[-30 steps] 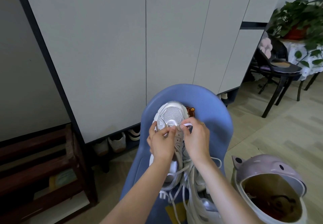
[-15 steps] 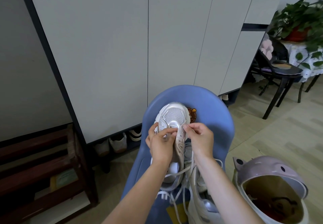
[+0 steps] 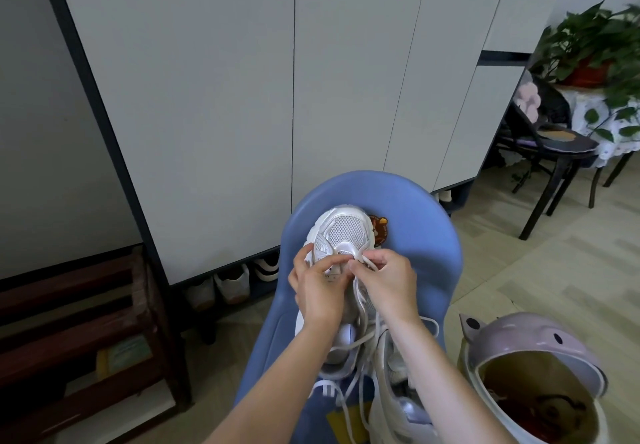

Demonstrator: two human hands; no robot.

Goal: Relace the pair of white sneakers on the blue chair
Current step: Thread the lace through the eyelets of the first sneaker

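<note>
The blue chair [image 3: 426, 235] occupies the lower centre of the frame, its rounded back toward the top. Two white sneakers lie on it. The first sneaker [image 3: 341, 232] lies lengthwise at centre frame, its mesh toe pointing toward the top of the frame and touching the chair back. The second sneaker [image 3: 398, 405] lies at lower centre, just right of the first, and runs off the bottom edge.

The left hand [image 3: 320, 291] rests on the left side of the first sneaker's upper, thumb and forefinger curled in a narrow pinch at the lowest eyelets, just below the toe cap. What the pinch holds, lace or shoe edge, cannot be told. The right hand [image 3: 388, 282] sits on the right side of the same sneaker, its fingertips closed in a narrow pinch on a white lace [image 3: 369, 264] at the same eyelet row. The two sets of fingertips nearly touch. Loose lace lengths trail down between the forearms and across the second sneaker.

A small brown bear sticker [image 3: 380, 230] shows on the chair back, just right of the toe. A pink bin [image 3: 540, 346] with its lid raised stands at lower right, near the chair. White cabinet doors [image 3: 221, 97] fill the upper frame. A dark chair [image 3: 557, 145] and a potted plant [image 3: 595, 45] stand at right.
</note>
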